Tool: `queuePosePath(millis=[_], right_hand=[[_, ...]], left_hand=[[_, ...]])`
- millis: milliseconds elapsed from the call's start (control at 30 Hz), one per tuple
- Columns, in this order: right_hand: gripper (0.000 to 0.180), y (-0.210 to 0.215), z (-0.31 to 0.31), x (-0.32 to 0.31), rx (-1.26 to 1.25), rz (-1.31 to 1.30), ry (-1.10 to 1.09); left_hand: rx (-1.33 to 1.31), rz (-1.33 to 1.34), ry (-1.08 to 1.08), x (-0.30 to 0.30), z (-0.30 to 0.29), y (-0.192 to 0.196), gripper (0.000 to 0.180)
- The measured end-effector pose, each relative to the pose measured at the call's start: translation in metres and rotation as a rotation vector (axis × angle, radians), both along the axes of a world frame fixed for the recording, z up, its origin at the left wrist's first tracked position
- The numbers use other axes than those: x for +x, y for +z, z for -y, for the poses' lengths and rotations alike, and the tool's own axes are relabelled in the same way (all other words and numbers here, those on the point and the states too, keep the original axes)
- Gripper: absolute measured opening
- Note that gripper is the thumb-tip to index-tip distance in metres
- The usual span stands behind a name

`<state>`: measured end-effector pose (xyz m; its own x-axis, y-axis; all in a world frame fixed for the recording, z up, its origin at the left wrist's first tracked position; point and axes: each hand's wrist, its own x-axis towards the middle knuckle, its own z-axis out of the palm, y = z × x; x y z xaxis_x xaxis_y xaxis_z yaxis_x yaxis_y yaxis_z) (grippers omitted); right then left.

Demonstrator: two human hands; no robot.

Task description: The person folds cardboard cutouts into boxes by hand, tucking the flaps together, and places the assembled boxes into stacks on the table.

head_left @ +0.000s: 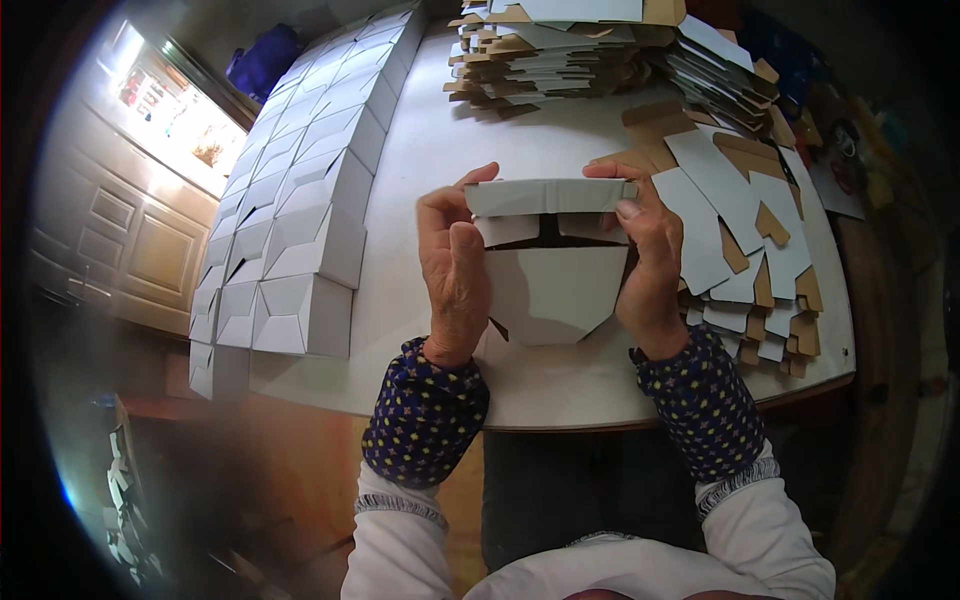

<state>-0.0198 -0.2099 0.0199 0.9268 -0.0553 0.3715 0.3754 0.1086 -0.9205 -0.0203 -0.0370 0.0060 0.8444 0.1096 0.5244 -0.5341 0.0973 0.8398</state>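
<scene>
Between my two hands is a white cardboard box (555,285), partly folded, over the near middle of the table. A wide flap with angled corners points toward me, and a dark gap shows between the inner flaps and this panel. My left hand (452,255) grips the box's left side, thumb up along the near face and fingers around the far corner. On the other side my right hand (650,250) holds the right end, with its thumb pressed on the folded strip at the top and its fingers behind. Both forearms wear dark patterned sleeve covers.
Rows of assembled white boxes (325,230) stand along the table's left side. Tall stacks of flat cardboard blanks (545,60) rise at the back. More loose blanks (745,215), white and brown, overlap at the right. The white tabletop (420,150) curves along its near edge.
</scene>
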Motion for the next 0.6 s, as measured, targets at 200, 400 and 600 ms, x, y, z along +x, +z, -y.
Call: queuePosePath(millis=[200, 400, 600], right_hand=[[0.041, -0.01, -0.001, 0.006, 0.024, 0.15, -0.043], [0.035, -0.02, -0.003, 0.009, 0.195, 0.235, 0.0], [0.031, -0.02, -0.003, 0.008, 0.116, 0.266, 0.026]], left_hand=[[0.167, -0.018, 0.08, 0.004, -0.001, 0.003, 0.056], [0.087, -0.03, 0.039, 0.005, -0.005, 0.0, 0.036], [0.071, -0.03, 0.038, 0.004, -0.005, -0.001, 0.031]])
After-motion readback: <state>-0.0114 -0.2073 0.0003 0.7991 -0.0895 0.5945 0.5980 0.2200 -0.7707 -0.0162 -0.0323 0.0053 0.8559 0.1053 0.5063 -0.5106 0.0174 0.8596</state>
